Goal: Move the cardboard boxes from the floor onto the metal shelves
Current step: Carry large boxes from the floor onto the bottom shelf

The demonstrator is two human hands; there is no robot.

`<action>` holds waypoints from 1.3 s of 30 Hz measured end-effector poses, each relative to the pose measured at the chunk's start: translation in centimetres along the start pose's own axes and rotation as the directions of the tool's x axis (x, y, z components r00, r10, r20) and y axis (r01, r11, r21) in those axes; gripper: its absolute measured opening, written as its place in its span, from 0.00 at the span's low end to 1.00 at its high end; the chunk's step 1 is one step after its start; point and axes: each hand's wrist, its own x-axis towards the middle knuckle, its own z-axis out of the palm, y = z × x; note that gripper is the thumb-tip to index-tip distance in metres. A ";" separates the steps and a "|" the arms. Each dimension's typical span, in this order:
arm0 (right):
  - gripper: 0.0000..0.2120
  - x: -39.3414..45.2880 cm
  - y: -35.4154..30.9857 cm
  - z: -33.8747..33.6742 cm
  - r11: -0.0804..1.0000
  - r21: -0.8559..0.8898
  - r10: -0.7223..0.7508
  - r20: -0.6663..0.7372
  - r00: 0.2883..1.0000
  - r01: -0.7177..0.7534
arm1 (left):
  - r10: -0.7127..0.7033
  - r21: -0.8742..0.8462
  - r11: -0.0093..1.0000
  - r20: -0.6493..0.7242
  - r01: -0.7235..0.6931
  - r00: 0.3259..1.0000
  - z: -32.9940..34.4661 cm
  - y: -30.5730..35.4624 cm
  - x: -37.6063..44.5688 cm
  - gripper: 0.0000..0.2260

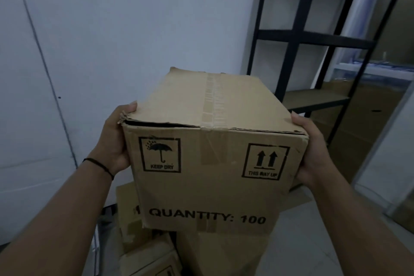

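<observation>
1. Head view: a cardboard box (212,152) (printed "QUANTITY: 100", "KEEP DRY", "THIS WAY UP") is held in the air above other boxes (143,251) on the floor.
2. The left hand (114,141) grips its left side, the thumb on the torn top corner.
3. The right hand (311,150) clasps its right side.
4. The black metal shelving unit (313,38) stands beyond, to the right.
</observation>
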 end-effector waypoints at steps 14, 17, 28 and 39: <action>0.22 -10.4 -3.6 -6.2 0.989 -0.033 -0.148 -0.339 0.929 0.146 | -0.183 0.025 0.983 0.277 0.183 0.943 8.6 -4.9 3.0 0.15; 0.18 -13.2 -3.6 -6.8 0.988 -0.026 -0.148 -0.414 0.898 0.151 | -0.231 0.012 0.970 0.346 0.242 0.909 10.2 -6.2 3.1 0.17; 0.19 -23.6 -5.6 -12.0 0.975 -0.077 -0.208 -0.657 0.724 0.211 | -0.351 -0.020 0.898 0.572 0.440 0.741 21.3 -13.2 0.8 0.21; 0.17 -32.0 -11.1 -23.3 0.962 -0.112 -0.241 -0.781 0.576 0.250 | -0.451 0.101 0.856 0.623 0.507 0.639 36.4 -22.2 -2.5 0.22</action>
